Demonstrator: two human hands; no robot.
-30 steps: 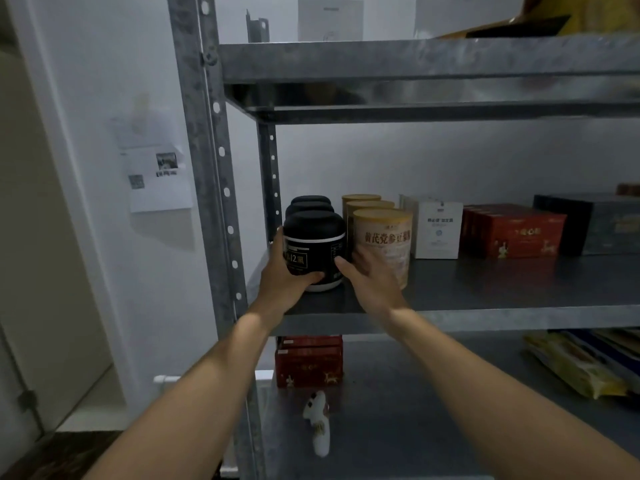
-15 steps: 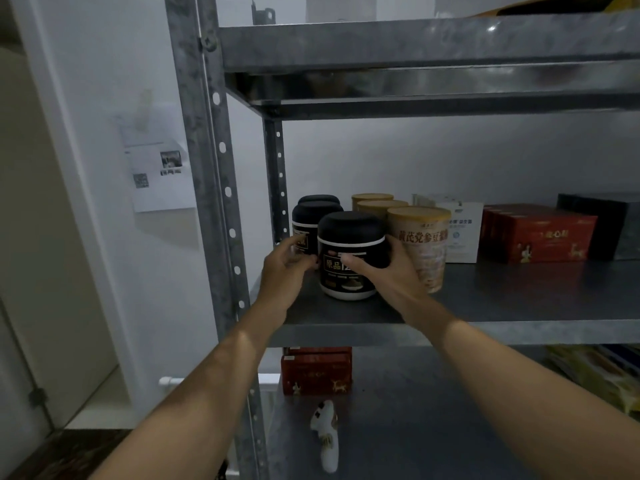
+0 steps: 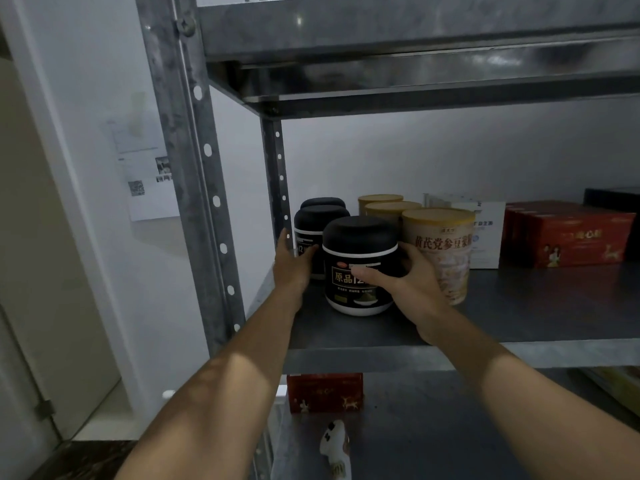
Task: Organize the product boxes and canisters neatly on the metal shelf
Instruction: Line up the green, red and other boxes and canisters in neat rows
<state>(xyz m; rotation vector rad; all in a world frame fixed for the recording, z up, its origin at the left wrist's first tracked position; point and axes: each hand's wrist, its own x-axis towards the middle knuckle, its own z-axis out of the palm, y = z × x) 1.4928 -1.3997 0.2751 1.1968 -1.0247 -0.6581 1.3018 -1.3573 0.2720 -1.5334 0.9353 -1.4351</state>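
A: Middle level of the metal shelf (image 3: 536, 306), far left end; the right hand (image 3: 408, 282) is wrapped on the front black canister (image 3: 360, 237), thumb lying across its gold label, fingers curled round its right flank.

B: That canister stands upright near the shelf's front edge; white band under the lid, white rim at the foot; it's just beside the front tan canister (image 3: 441, 247), with the fingers squeezed in between the two.

A: The left hand (image 3: 292, 265) is over by the rear upright (image 3: 273, 168); fingertips on the second black canister (image 3: 320, 221), thumb sticking up alongside it; gripping or only touching, I cannot tell from here.

B: A third black canister (image 3: 322, 202) sits behind that one; the black ones run towards the wall, the front one set a little to the right; two more tan canisters (image 3: 391, 208) queue behind their leader.

A: Further right, a white box (image 3: 488, 240); then red boxes (image 3: 568, 233); then a dark box (image 3: 613, 202) at the frame's edge; all on the same level.

B: Down below, a red box (image 3: 325, 393) and a small white figurine (image 3: 334, 445) on the lower level.
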